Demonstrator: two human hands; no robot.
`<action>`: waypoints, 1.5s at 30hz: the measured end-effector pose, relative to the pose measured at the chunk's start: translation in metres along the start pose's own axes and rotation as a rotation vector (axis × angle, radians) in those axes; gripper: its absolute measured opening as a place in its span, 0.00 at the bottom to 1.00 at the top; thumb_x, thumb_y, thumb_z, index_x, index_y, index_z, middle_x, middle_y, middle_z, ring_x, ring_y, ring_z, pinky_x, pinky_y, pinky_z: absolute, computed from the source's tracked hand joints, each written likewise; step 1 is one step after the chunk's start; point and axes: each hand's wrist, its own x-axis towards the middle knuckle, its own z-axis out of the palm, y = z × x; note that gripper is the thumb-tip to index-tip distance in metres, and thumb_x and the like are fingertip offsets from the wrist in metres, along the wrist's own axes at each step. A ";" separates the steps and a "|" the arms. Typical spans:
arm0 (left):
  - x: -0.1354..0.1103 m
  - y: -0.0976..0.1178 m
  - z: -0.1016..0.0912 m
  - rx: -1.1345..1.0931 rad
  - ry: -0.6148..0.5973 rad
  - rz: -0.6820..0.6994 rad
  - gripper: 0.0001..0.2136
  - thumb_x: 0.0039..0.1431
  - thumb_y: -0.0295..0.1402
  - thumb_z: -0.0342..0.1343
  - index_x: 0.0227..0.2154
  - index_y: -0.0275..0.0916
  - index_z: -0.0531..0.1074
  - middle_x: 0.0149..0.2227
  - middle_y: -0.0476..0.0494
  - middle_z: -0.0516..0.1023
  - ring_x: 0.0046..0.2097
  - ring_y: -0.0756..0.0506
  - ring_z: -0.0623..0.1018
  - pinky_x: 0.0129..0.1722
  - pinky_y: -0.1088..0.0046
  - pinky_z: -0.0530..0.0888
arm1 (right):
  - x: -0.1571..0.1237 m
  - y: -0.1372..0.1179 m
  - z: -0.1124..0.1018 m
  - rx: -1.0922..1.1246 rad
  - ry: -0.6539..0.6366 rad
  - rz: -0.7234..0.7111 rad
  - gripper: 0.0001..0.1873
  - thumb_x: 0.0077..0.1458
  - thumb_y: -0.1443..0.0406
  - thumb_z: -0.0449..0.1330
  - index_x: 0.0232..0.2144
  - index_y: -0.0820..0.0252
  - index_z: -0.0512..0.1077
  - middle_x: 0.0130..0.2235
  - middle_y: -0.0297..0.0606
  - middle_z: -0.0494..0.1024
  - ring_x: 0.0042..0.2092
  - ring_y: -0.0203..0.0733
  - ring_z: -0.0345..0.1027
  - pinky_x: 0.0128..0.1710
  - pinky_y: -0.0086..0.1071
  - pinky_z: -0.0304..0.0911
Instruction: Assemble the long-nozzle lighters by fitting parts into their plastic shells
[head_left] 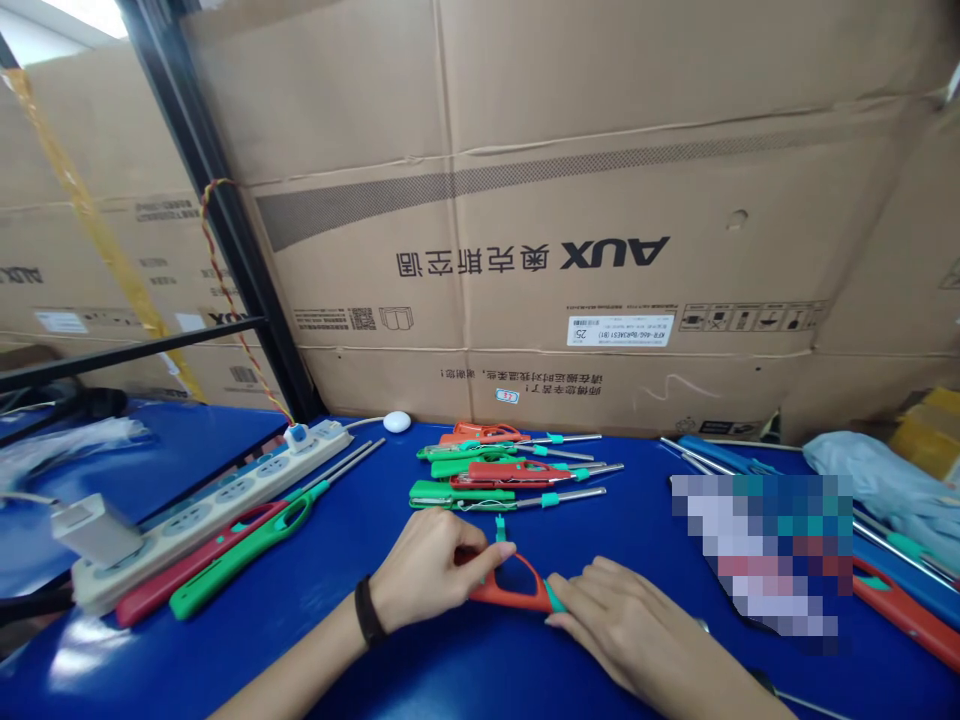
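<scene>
Over the blue table (pixel 450 672), the left hand (pixel 424 570) had fingers closed on the orange lighter (pixel 514 599), the right hand (pixel 619 612) gripping its front end. Straight, even pressure at the green collar (pixel 556 594) appeared advisable, without twisting.

A white charger (pixel 96 530) sits on the power strip (pixel 231 490), with cardboard (pixel 525 210) standing behind.

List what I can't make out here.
Held orange lighter, left end: head view, hidden by left hand.
Its right end, past green collar: head view, hidden by right hand.
Pixelated item: head view, details blurred out.
Far-right orange lighter: head view, near end cut off by right edge.
Small print on cardboard: head view, too small.
</scene>
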 end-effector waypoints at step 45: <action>0.015 -0.031 0.004 0.043 0.126 0.276 0.06 0.61 0.37 0.58 0.37 0.42 0.74 0.43 0.45 0.69 0.44 0.43 0.67 0.45 0.66 0.64 | 0.002 0.025 -0.015 0.281 -0.241 0.361 0.10 0.53 0.64 0.64 0.40 0.48 0.76 0.39 0.33 0.80 0.45 0.47 0.74 0.43 0.36 0.69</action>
